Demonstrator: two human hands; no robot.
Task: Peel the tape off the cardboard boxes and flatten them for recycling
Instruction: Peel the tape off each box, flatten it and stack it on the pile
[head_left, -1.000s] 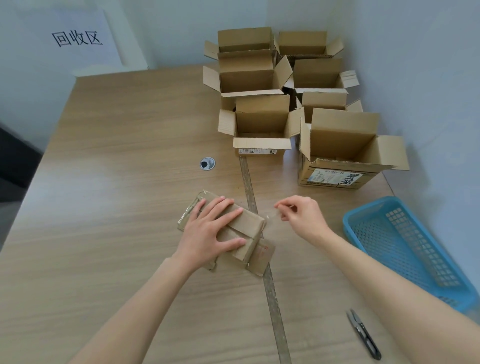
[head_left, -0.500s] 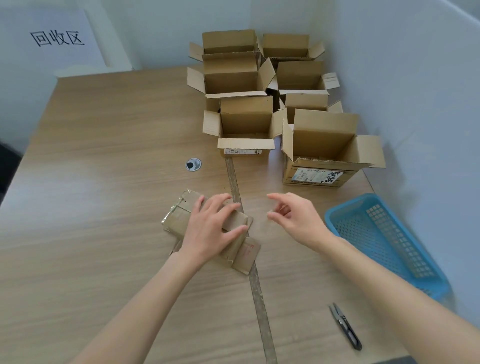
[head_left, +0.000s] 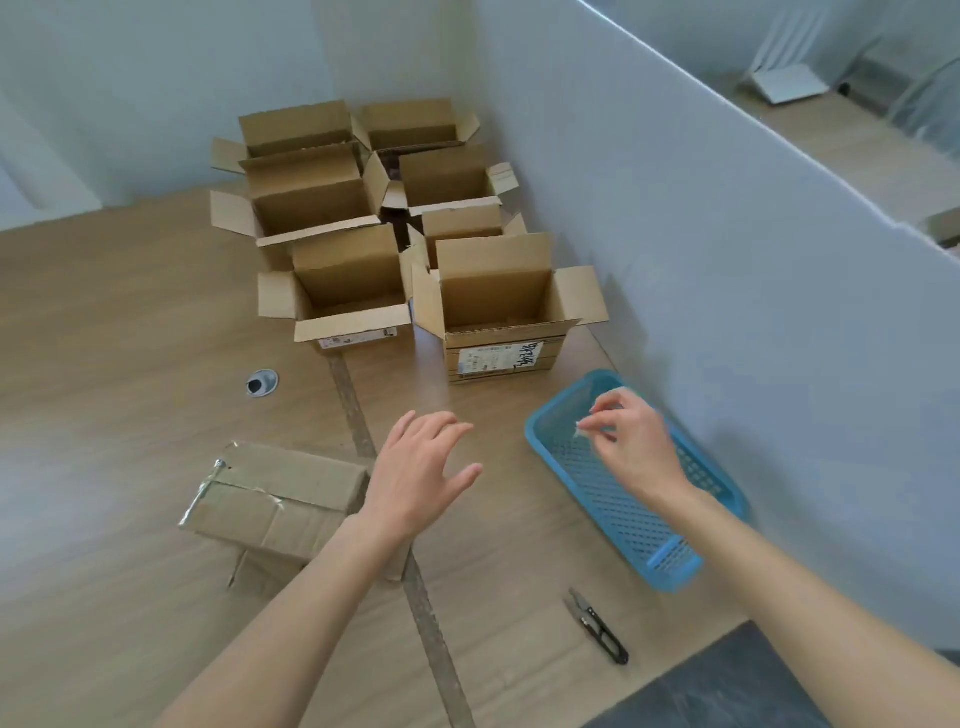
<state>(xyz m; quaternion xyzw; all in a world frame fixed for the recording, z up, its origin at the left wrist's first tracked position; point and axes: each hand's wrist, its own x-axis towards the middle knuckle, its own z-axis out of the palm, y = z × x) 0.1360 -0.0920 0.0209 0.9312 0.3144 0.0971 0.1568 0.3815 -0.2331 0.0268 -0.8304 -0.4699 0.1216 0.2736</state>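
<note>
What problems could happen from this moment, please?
The tape scrap pinched by the right hand over the blue basket may cling to the fingers instead of dropping in. The flattened box lies unheld, since the left hand hovers open, so it may spring back. The snips lie near the right forearm.

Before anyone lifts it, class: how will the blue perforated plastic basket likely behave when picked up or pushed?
The blue perforated plastic basket probably lifts lightly: thin mesh walls, nothing visible inside. Pushed, it likely slides across the smooth wooden table rather than tipping, being low and wide.
</note>
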